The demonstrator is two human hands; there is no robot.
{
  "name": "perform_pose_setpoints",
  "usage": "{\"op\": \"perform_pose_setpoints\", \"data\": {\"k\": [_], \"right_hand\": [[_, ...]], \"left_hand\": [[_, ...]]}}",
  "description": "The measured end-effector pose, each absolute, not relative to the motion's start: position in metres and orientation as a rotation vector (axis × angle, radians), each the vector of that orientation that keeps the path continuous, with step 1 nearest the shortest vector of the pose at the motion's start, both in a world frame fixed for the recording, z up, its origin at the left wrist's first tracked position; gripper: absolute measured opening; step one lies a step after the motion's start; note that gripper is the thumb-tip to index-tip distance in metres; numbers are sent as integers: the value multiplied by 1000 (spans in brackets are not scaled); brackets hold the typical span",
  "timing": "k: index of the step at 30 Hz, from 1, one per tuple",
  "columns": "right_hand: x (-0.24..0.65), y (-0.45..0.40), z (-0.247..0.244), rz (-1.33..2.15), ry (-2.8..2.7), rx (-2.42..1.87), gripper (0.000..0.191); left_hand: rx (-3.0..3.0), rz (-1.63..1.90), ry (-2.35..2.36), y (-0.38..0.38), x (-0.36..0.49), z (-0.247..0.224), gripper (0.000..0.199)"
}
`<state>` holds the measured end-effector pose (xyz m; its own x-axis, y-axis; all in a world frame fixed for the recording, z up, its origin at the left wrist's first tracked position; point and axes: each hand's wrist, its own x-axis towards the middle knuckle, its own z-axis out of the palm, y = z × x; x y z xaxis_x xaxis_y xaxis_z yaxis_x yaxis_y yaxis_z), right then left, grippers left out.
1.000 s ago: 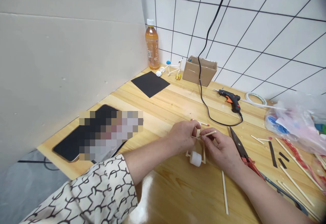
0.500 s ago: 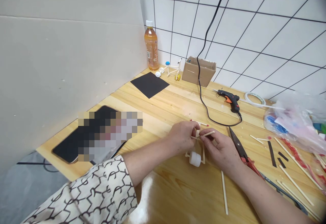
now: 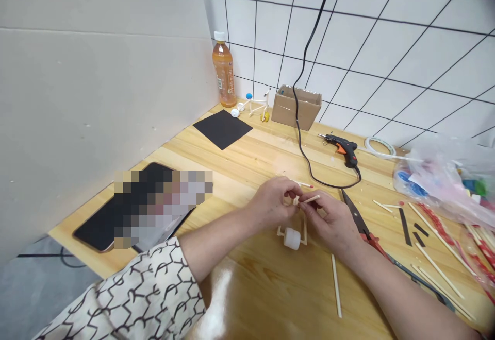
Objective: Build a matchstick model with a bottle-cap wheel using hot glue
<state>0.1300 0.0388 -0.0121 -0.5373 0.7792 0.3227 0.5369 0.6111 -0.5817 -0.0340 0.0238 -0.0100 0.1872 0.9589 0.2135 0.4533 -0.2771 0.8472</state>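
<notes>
Clenched grips: left hand (image 3: pixel 270 203) pinches a slender wooden-stick frame (image 3: pixel 304 229), right hand (image 3: pixel 332 221) a thin round stick (image 3: pixel 311 199).

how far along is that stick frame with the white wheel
Done: a complete-looking stick model with wheels stands in the far corner. In hand: the left hand and right hand pinch the top of a stick frame, its white wheel already on. Left: a loose stick lies nearby; the hot glue gun sits untouched.

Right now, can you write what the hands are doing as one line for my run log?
left hand: holding stick frame | right hand: pinching wooden stick | nearby: white wheel, red-handled scissors
</notes>
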Motion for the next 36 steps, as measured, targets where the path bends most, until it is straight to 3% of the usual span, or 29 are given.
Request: {"op": "perform_pose_setpoints", "data": {"k": [15, 36], "right_hand": [[130, 40, -15, 612, -2256, -1050, 12], [130, 42, -19, 787, -2159, -1071, 14]], "left_hand": [[1781, 910, 1342, 28, -37, -21, 27], [1784, 775, 1449, 27, -32, -23, 23]]}}
